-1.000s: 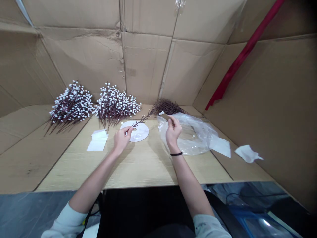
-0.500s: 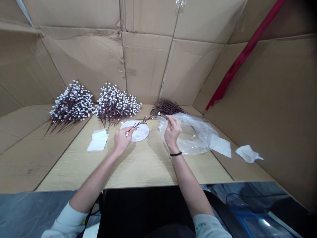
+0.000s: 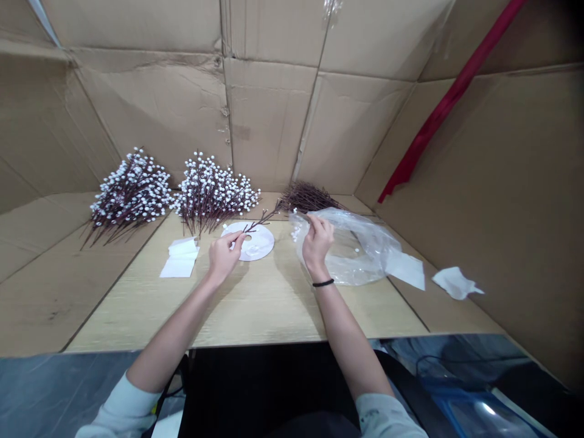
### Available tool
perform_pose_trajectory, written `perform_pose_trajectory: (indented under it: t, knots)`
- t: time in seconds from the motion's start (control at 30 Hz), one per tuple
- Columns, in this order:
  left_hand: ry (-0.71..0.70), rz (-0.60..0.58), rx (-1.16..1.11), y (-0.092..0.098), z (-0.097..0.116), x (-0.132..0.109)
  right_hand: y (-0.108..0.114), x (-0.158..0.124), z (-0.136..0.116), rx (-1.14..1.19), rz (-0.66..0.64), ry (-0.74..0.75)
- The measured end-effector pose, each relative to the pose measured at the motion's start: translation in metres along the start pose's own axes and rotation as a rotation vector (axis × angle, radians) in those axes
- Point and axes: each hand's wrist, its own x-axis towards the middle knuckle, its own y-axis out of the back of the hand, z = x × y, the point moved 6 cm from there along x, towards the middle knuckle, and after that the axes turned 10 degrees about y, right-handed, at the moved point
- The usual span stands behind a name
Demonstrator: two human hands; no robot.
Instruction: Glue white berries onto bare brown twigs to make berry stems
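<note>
My left hand [image 3: 223,254] pinches the lower stem of a thin brown twig [image 3: 259,222], holding it above a white disc [image 3: 255,242] on the wooden table [image 3: 255,298]. The twig's branched tip points right and away. My right hand [image 3: 316,242], a black band on its wrist, has its fingers pinched together at the edge of a clear plastic bag [image 3: 360,250] near the twig's tip; what it grips is too small to name. Tiny white beads lie inside the bag.
Two bundles of white-beaded twigs [image 3: 130,194] [image 3: 212,191] lie at the back left, and a bundle of bare brown twigs [image 3: 308,198] at the back centre. White paper slips [image 3: 181,258] and a crumpled white scrap [image 3: 454,281] lie about. Cardboard walls enclose the table.
My right hand has drifted slightly left and down towards the bag's edge; the small white piece above its fingers is no longer visible. The left hand and twig barely moved.
</note>
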Motion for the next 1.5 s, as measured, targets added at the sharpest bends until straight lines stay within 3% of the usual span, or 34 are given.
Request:
perform_pose_trajectory:
  t: [0.27, 0.47, 0.7, 0.97, 1.5]
  knots:
    - [0.002, -0.002, 0.046, 0.001, 0.003, 0.0, 0.012, 0.005, -0.012, 0.12, 0.106, 0.013]
    - [0.003, -0.005, 0.087, 0.0, 0.002, -0.001, 0.01, 0.003, -0.018, 0.151, 0.079, 0.102]
    - [-0.013, -0.003, 0.054, 0.0, 0.003, -0.002, 0.0, 0.0, -0.01, 0.028, -0.003, 0.132]
    - [-0.004, -0.002, 0.051, 0.0, 0.002, -0.002, 0.012, 0.003, -0.01, 0.037, 0.105, 0.059]
    - [-0.111, 0.049, 0.179, 0.0, 0.006, -0.004, 0.008, 0.004, -0.011, 0.064, 0.077, 0.142]
